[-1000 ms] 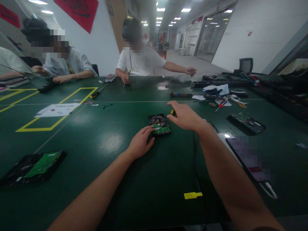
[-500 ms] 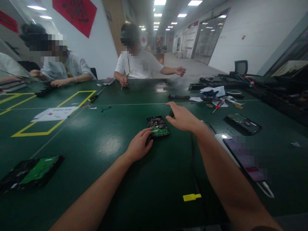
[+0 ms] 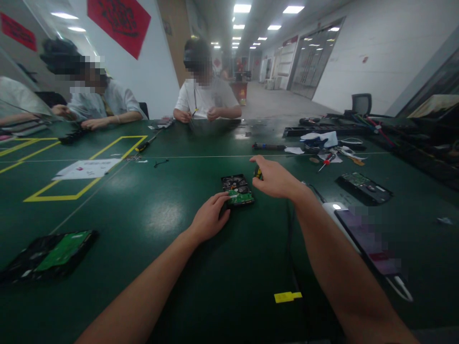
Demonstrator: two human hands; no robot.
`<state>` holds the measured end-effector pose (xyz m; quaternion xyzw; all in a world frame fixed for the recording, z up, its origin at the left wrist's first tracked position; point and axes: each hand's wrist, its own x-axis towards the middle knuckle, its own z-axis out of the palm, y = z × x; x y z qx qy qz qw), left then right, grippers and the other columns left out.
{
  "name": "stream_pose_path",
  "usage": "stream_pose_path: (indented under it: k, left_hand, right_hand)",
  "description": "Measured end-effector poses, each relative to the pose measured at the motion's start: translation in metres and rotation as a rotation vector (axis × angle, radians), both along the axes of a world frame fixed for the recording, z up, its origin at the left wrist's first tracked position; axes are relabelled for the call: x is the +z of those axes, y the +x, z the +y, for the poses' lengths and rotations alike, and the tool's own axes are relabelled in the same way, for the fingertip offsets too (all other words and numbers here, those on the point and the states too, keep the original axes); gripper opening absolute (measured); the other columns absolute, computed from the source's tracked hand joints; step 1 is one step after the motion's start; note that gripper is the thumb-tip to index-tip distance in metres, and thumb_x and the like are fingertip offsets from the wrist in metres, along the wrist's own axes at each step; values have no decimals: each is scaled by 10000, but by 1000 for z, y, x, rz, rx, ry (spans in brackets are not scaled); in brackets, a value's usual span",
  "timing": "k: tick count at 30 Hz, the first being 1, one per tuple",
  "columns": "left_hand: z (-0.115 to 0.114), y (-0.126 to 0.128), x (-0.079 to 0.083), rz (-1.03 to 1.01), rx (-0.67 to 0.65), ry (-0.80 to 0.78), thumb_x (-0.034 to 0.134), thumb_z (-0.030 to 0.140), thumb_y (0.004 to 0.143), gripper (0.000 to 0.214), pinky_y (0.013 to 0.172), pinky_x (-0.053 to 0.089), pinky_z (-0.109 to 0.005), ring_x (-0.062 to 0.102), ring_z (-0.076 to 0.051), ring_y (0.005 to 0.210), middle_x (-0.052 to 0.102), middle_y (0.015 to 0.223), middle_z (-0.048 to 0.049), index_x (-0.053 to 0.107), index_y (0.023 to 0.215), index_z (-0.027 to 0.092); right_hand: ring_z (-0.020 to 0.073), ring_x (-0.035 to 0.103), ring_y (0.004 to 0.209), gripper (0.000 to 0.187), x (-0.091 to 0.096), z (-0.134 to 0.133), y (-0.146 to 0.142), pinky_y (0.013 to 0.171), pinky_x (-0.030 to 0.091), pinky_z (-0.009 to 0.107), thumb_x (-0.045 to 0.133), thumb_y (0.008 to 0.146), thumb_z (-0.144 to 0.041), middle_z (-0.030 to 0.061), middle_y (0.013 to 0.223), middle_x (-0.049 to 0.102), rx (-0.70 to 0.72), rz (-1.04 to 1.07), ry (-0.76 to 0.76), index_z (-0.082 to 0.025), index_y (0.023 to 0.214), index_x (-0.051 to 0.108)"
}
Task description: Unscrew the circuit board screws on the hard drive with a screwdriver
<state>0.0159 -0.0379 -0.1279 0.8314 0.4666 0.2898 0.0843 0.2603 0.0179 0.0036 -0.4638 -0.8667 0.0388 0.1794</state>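
A hard drive (image 3: 234, 184) lies on the green table, its dark metal underside and green circuit board facing up. My left hand (image 3: 211, 212) steadies it, fingertips on the near-left part of the board and thumb by the near edge. Just right of the drive, my right hand (image 3: 274, 177) is closed round the black-and-yellow handle of a screwdriver (image 3: 257, 173). The screwdriver's shaft and tip cannot be made out. A second hard drive (image 3: 366, 187) rests farther right, and another one (image 3: 64, 251) with a green board is at the near left.
A phone (image 3: 366, 239) with a white cable lies beside my right forearm. A black cable with a yellow tag (image 3: 288, 297) runs between my arms. Beyond are a red screwdriver (image 3: 325, 162), a dark cylindrical tool (image 3: 268, 146) and a paper sheet (image 3: 88, 168). Co-workers sit across the table.
The view has shifted slightly. My right hand has turned a little, showing yellow on the screwdriver handle. My left hand stays on the drive. The co-worker opposite has drawn an outstretched arm in.
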Motion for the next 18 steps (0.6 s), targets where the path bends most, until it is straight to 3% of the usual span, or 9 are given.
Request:
stream_pose_path:
  k: [8, 18]
  left_hand:
    - [-1, 1, 2, -4, 0, -7, 549, 252, 915, 422, 1088, 465, -466, 545, -261, 1284, 535, 1411, -113, 504, 1334, 227]
    - [-1, -1, 1, -6, -6, -5, 540, 255, 926, 411, 1090, 462, -468, 534, -263, 1291, 524, 1421, -107, 501, 1334, 223]
  right_hand:
    - [334, 657, 929, 490, 3, -1, -2, 821, 456, 448, 546, 889, -353, 187, 1069, 703, -133, -43, 0, -145, 1330, 497]
    - [315, 647, 971, 526, 5, -2, 0, 848, 459, 411, 530, 863, -264, 160, 1075, 705, -8, -29, -22, -144, 1372, 476]
